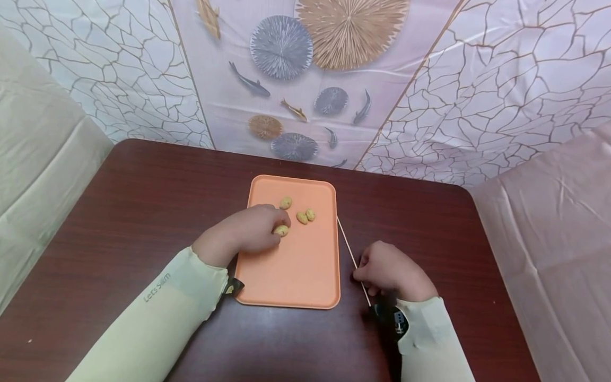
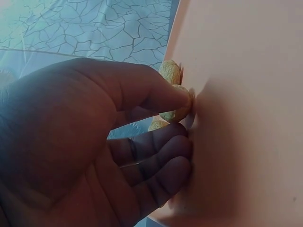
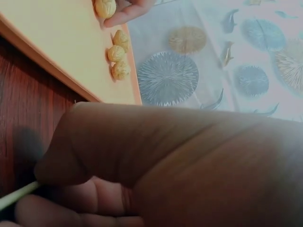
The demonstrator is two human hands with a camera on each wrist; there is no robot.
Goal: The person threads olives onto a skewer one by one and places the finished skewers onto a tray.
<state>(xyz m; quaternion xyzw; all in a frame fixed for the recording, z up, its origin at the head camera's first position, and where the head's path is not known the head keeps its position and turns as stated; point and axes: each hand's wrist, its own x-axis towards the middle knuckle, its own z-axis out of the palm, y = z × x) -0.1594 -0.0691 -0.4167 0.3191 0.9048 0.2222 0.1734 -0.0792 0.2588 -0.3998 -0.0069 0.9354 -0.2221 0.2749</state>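
My left hand (image 1: 258, 228) is over the orange tray (image 1: 296, 276), pinching a wrinkled yellow nugget (image 1: 281, 231) that looks like a soya chunk. In the left wrist view the thumb covers part of this nugget (image 2: 176, 114), close to the tray surface. Three similar nuggets (image 1: 302, 217) lie beyond these fingers, two of them side by side. Right of the tray, my right hand (image 1: 389, 268) pinches a thin wooden skewer (image 1: 347, 241) between thumb and fingers. The skewer slants toward the tray's right edge, its far end near the rim.
The tray lies on a dark reddish-brown table (image 1: 181, 180). A patterned cloth (image 1: 291, 106) hangs behind the table's back edge. Plain pale cloth (image 1: 549, 223) hangs on the right, with more on the left.
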